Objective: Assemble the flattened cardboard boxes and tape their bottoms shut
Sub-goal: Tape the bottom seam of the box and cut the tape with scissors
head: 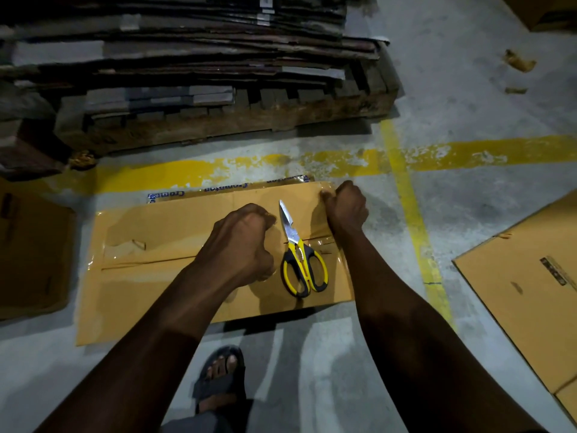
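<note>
Sandalled foot [222,375] standing beside cardboard box [150,295]. Bottom-taping going on: left hand [246,239] fisted on seam, contents unclear; right hand [347,207] seemingly pinching clear tape [321,242] at edge. Next: reaching for scissors [301,260], cutting tape.

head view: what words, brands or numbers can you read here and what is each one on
"Crompton": blue print, upside down and repeated, on the printed strip along the far edge of the cardboard box; a likely reading, partly blurred.
Dark mark on the box at right: too blurred to read.
White stickers on the stacked cardboard: too small to read.
Scissors: no text visible.
</note>
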Tool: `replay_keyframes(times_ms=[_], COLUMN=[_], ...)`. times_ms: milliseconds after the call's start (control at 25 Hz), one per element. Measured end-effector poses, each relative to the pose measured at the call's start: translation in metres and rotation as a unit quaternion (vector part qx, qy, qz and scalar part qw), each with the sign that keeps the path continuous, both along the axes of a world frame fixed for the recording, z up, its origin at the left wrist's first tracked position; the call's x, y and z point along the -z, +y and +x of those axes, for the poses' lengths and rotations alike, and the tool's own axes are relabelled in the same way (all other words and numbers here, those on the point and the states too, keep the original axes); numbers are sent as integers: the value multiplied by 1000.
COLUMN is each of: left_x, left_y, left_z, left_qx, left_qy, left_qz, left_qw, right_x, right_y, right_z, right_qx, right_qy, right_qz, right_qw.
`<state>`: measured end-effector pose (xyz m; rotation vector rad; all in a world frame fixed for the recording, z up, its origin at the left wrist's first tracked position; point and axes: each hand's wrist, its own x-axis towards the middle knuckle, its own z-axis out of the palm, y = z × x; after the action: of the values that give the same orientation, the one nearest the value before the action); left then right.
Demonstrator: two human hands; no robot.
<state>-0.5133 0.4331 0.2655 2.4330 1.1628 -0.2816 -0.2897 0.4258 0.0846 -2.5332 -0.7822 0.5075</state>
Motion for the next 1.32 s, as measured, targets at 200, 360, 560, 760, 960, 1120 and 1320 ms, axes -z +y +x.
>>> replay_keyframes(times_ms=[200, 360, 560, 760, 960, 1120, 1320], left_x=[4, 3, -2, -16, -42, -73, -99], left_y=[-2, -3, 3, 2, -17, -44, -106], left_z=[-2, -3, -16, -20, -15, -15, -40], left_qx=[10, 5, -15, -48, -99, -159, -126], left_qy=[-4, -14, -15, -86, -196, -341, -388], left_qz=[1, 6, -10, -80, -132, -221, -280], left_qw=[1000, 1000, 1000, 992, 967, 900, 869], right_x=[28, 23, 13, -15, -27, -65, -144], right_y=[-51, -53, -66, -88, -126, -150, -203], right_z=[-47, -36, -22, -70, -125, -114, -84], right_qx=[-142, -115, -114, -121, -211, -160, -156], right_qy=[-153, -90, -75, -216, -105, -28, -2], right_qz=[-90, -54, 33, -3, -136, -151, -50], right_qw=[974, 988, 990, 969, 962, 975, 986])
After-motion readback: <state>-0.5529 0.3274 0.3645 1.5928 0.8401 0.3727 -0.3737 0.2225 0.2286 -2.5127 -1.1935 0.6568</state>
